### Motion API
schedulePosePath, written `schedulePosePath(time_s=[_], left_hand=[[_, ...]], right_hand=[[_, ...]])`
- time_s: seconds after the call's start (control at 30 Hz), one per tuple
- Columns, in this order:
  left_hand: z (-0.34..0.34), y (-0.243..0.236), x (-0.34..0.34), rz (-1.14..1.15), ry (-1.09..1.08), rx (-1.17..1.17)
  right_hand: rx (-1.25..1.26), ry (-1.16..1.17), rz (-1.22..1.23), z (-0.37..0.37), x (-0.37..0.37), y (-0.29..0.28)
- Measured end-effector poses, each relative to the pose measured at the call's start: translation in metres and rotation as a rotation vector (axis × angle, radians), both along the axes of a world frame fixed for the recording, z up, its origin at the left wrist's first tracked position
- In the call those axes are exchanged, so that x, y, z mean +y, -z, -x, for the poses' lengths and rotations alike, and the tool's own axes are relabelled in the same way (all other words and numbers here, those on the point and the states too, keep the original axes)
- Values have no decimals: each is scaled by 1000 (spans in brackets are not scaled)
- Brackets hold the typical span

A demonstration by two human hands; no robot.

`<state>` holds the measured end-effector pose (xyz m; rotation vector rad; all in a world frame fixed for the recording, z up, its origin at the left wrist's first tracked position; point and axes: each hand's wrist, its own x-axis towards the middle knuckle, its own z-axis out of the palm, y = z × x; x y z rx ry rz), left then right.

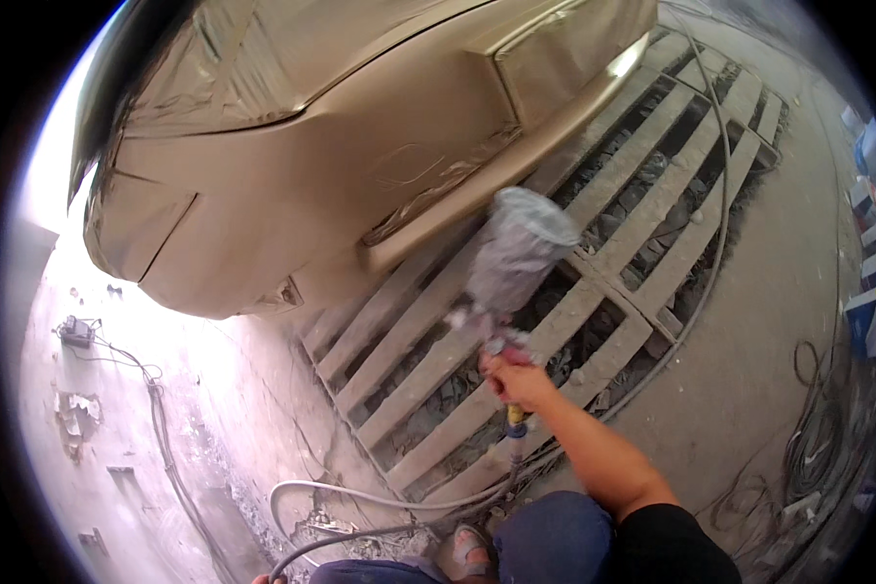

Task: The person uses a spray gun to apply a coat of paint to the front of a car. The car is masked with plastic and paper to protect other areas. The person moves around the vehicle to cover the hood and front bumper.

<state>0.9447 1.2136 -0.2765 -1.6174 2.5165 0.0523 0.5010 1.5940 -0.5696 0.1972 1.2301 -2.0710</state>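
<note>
Spray gun (pixel 506 277) in R hand (pixel 516 382), L hand (pixel 264 579) nr hose (pixel 380 529).

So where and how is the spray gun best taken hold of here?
Probably by the handle of the spray gun, between the bulky grey cup and the yellow-and-blue hose fitting, coming from the near side, at lower right. The fitting end points back to that side while the wide cup leans away, leaving the handle easiest to reach; the right grip closes there, covering much of it.
</note>
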Motion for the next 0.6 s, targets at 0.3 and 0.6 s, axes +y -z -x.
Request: schedulePosePath(time_s=[0.3, 0.6], left_hand=[[43, 53, 21, -145, 22, 222], [17, 68, -31, -76, 57, 353]], right_hand=[[62, 529, -231, 7, 102, -75], [-26, 242, -15, 5, 37, -85]])
